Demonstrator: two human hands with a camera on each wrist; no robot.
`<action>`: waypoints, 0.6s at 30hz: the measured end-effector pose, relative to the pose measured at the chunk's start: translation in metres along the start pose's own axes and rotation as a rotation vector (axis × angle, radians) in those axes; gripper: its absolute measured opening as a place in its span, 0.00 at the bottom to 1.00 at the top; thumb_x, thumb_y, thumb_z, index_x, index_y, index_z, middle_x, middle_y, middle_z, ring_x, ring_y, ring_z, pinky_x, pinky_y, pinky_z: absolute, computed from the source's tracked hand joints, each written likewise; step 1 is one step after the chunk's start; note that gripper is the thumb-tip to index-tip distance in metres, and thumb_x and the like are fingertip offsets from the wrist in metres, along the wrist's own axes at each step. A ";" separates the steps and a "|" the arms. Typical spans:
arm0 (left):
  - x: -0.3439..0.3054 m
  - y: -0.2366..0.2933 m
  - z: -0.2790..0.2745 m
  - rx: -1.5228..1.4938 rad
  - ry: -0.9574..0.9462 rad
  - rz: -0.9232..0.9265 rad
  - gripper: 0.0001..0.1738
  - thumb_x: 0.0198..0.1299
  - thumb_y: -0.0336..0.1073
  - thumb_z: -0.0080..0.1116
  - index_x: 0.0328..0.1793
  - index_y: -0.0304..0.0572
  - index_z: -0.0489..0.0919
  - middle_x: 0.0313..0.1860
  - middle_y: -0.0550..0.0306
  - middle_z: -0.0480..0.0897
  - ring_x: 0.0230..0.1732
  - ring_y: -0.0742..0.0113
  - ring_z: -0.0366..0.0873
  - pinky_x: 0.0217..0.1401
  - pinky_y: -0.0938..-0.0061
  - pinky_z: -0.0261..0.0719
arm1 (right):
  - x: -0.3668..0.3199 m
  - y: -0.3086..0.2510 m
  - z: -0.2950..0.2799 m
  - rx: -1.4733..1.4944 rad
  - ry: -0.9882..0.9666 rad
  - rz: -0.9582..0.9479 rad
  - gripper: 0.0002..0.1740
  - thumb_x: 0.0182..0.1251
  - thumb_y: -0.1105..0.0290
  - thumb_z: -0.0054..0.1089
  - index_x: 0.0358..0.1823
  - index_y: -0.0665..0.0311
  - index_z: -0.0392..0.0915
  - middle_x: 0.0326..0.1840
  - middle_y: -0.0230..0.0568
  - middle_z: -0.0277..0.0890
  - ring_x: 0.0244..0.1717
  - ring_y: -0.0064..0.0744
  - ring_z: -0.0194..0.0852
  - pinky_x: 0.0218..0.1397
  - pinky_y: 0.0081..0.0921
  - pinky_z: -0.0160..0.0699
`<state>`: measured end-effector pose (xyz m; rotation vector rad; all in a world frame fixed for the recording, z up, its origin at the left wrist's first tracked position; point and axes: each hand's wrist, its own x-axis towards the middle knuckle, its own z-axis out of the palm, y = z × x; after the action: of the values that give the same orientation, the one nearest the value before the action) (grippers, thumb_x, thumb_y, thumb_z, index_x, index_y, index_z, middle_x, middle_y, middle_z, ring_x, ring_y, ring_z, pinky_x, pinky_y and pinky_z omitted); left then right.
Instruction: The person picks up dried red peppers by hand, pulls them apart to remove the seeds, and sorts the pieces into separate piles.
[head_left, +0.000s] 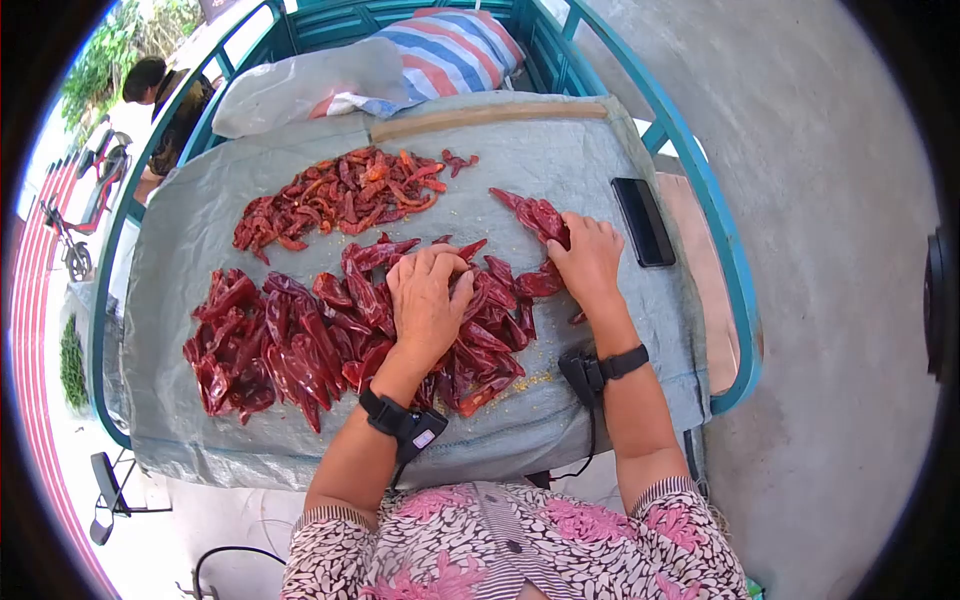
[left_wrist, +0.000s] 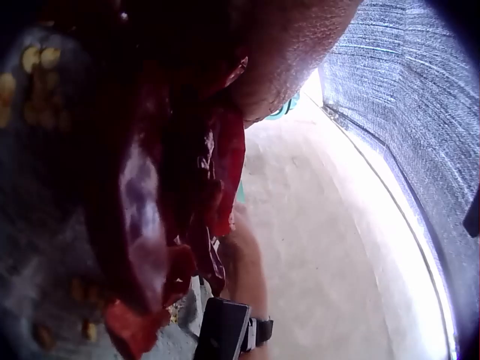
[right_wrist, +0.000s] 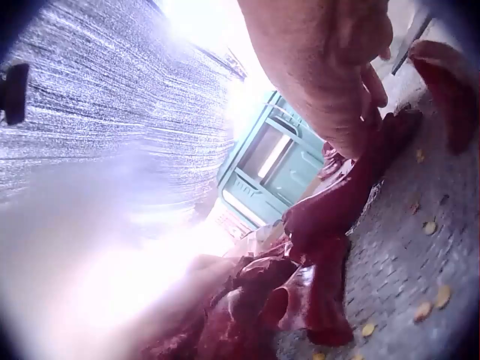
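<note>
L hand, fingers bent over chillies, grip unclear; R hand, fingers pinching chilli, may split if squeezed hard.

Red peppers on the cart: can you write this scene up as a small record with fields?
Surface: grey-green sheet on a teal-railed cart
Far pile: small red peppers
Near pile: larger dark red peppers
Left hand: on the near pile, grip hidden
Right hand: holds a dark red pepper
Right edge: phone, screen dark
Scattered: pale yellow seeds
Behind: striped bag
</note>
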<state>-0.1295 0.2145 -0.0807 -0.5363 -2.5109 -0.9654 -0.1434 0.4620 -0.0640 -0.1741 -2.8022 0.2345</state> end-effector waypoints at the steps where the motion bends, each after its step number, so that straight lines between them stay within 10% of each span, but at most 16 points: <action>1: 0.000 0.000 -0.001 -0.006 -0.001 0.008 0.12 0.63 0.37 0.67 0.52 0.49 0.83 0.58 0.59 0.83 0.60 0.52 0.75 0.67 0.57 0.65 | -0.001 -0.001 -0.001 0.009 0.005 -0.009 0.26 0.61 0.63 0.72 0.61 0.60 0.81 0.55 0.47 0.85 0.60 0.51 0.78 0.67 0.53 0.67; 12: 0.000 -0.002 -0.006 -0.181 0.043 -0.026 0.21 0.66 0.38 0.67 0.65 0.49 0.81 0.54 0.57 0.85 0.56 0.56 0.77 0.66 0.60 0.66 | -0.030 -0.063 -0.036 0.491 -0.031 -0.424 0.22 0.66 0.69 0.67 0.61 0.65 0.78 0.48 0.53 0.83 0.50 0.58 0.82 0.57 0.48 0.79; 18: -0.003 -0.008 -0.004 -0.266 0.078 -0.069 0.16 0.65 0.33 0.67 0.58 0.48 0.83 0.51 0.57 0.84 0.53 0.56 0.79 0.63 0.61 0.68 | -0.014 -0.031 -0.039 0.529 0.007 -0.052 0.23 0.71 0.66 0.65 0.65 0.64 0.77 0.54 0.54 0.83 0.55 0.58 0.82 0.59 0.47 0.79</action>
<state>-0.1300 0.2058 -0.0831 -0.4819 -2.3595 -1.3316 -0.1206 0.4347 -0.0260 0.0229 -2.6224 0.9386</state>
